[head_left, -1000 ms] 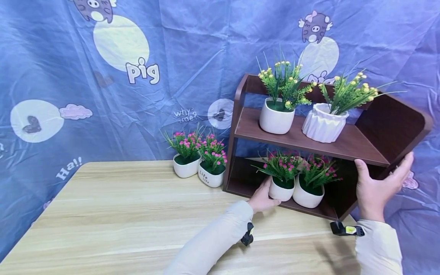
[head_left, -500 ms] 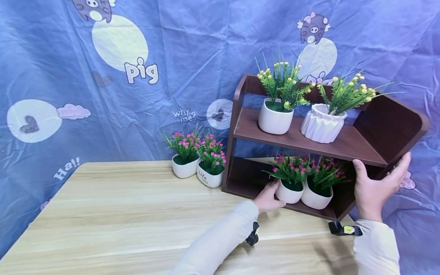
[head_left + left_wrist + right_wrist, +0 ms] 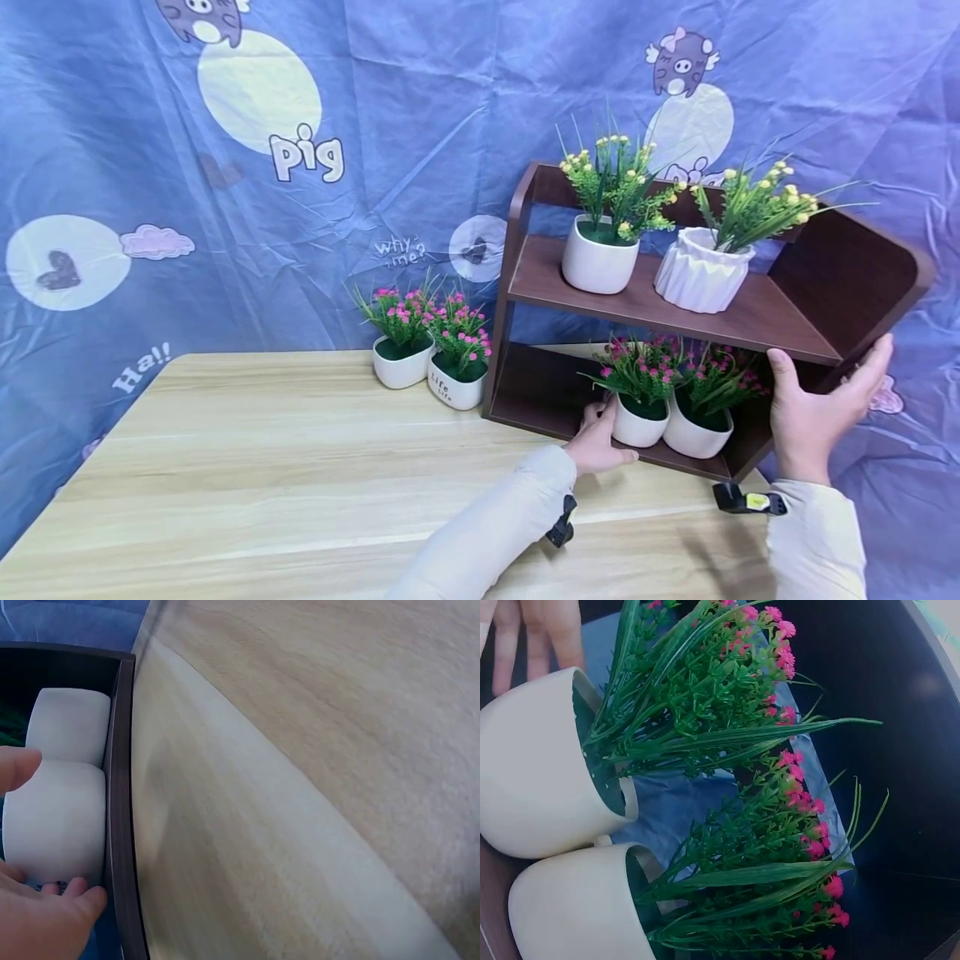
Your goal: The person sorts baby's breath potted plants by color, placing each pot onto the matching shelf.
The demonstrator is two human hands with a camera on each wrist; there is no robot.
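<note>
A small dark-brown two-tier shelf (image 3: 675, 312) stands at an angle on the table. On its lower tier sit two white pots with pink flowers, a left pot (image 3: 641, 429) and a right pot (image 3: 699, 433), side by side. My left hand (image 3: 596, 442) presses the left pot from its left side, fingers along its wall and thumb in front, as the left wrist view also shows. My right hand (image 3: 825, 417) holds the shelf's right side panel (image 3: 862, 275), thumb at the front and fingers outside; the right wrist view does not show this hand.
On the upper tier stand a smooth white pot (image 3: 600, 262) and a pleated white pot (image 3: 701, 275), both with yellow flowers. Two more pink-flowered pots (image 3: 457, 387) stand on the wooden table (image 3: 262, 467) just left of the shelf. A blue printed cloth (image 3: 420, 150) hangs behind.
Pushed by my left hand, the two lower-tier flower pots have slid right along the shelf. My right hand stays on the side panel, and the view has shifted slightly.
</note>
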